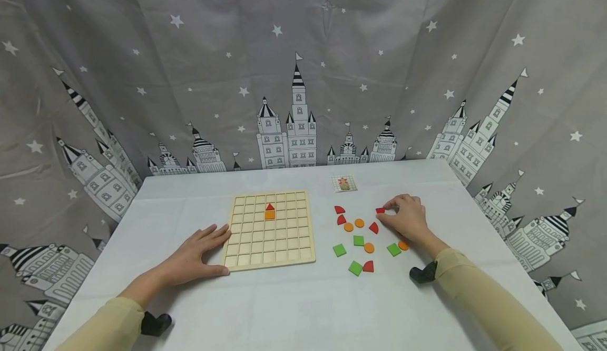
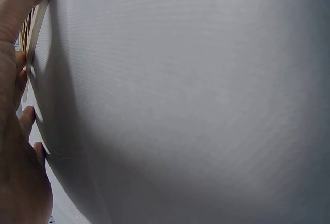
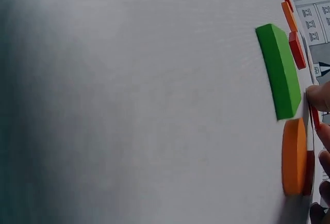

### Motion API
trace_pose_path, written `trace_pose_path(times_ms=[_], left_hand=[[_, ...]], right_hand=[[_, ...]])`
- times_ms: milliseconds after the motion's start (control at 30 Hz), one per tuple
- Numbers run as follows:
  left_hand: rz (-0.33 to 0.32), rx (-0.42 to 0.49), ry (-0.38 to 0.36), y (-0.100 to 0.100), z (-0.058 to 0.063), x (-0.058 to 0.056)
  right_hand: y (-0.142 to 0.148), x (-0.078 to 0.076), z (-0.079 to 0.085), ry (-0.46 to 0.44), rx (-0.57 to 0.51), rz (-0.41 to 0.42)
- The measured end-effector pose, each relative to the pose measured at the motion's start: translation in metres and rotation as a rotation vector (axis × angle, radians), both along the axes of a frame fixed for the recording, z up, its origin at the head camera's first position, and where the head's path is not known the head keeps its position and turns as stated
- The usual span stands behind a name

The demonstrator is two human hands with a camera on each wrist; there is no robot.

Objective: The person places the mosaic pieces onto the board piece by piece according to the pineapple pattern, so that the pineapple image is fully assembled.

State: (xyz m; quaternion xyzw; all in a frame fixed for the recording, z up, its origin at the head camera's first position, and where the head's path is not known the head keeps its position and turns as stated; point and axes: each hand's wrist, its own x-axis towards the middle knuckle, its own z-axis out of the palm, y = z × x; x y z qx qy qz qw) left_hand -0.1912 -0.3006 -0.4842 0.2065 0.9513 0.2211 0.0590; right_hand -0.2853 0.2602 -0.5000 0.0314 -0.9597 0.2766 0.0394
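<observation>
My left hand (image 1: 194, 256) rests at the left side of a wooden grid board (image 1: 265, 265), its fingers spread with fingertips at the frame. On the board lie an orange square tile (image 1: 270, 215) and, just above it, a red triangle (image 1: 270, 206). Right of the board, my right hand (image 1: 409, 218) pinches a small red tile (image 1: 380, 210) between thumb and finger, its shape partly hidden. In the right wrist view, that red tile (image 3: 315, 117) shows edge-on at the fingertips. A green square tile (image 1: 394, 249) and an orange disc (image 1: 403, 245) lie just below this hand.
Several red quarter-circles (image 1: 368, 266), orange discs (image 1: 369, 247) and green squares (image 1: 339, 250) are scattered between the board and my right hand. A small picture card (image 1: 344, 183) lies behind them. A grey curtain (image 1: 208, 77) with castles and stars hangs behind the white table (image 1: 294, 309).
</observation>
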Motion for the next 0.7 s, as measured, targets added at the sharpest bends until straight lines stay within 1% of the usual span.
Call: trace_pose_path(times_ms=[67, 167, 300, 400, 500, 567, 700], left_hand=[[0.006, 0.001, -0.007, 0.000, 0.000, 0.001], [0.013, 0.000, -0.009, 0.001, 0.000, 0.001], [0.020, -0.009, -0.015, 0.000, -0.001, 0.000], [0.022, -0.014, -0.032, -0.001, -0.001, -0.002], [0.018, -0.012, -0.040, -0.001, 0.000, -0.003], [0.016, -0.009, -0.042, -0.001, 0.000, -0.003], [0.020, -0.004, -0.036, -0.001, -0.002, -0.002]], right_hand=[[-0.002, 0.000, 0.002, 0.014, -0.010, -0.002], [-0.012, -0.001, 0.009, 0.038, -0.049, -0.008], [-0.037, 0.000, 0.023, 0.056, -0.109, 0.013], [-0.065, 0.003, 0.033, 0.060, -0.139, 0.049], [-0.097, 0.004, 0.037, 0.067, -0.159, 0.081], [-0.120, 0.006, 0.038, 0.082, -0.164, 0.108], [-0.164, 0.009, 0.033, 0.118, -0.153, 0.165]])
